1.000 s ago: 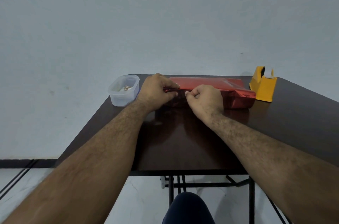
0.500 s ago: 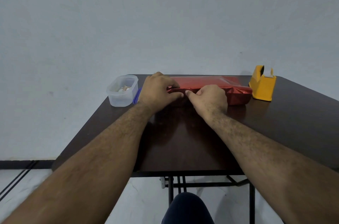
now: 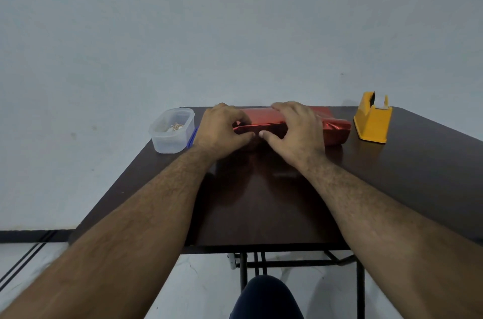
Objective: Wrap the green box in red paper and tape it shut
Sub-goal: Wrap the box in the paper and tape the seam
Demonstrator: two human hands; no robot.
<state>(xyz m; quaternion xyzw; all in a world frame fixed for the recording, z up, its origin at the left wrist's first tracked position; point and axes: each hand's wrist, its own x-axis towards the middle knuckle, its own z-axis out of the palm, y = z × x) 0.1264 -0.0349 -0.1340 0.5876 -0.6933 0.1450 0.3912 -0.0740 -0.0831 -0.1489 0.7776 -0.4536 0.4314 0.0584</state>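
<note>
The red-wrapped box [image 3: 264,122] lies at the far edge of the dark table [image 3: 261,201], no green showing through the foil, between a clear plastic tub [image 3: 172,130] on the left and a yellow tape dispenser [image 3: 372,120] on the right. A second ago both hands were bunched low against the near side, pinching the paper's edge; now the right hand [image 3: 295,130] has lifted and spread, its fingers apart and laid flat over the top of the parcel, thumb pressing the near face. The left hand [image 3: 222,130] remains curled round the left end, thumb and fingers clamped on the paper fold. I'd judge the seam is being smoothed and held down, so the wrap is closed along its length. Tape looks to be the next need, and the dispenser stands untouched just beside the parcel's crumpled right end.
</note>
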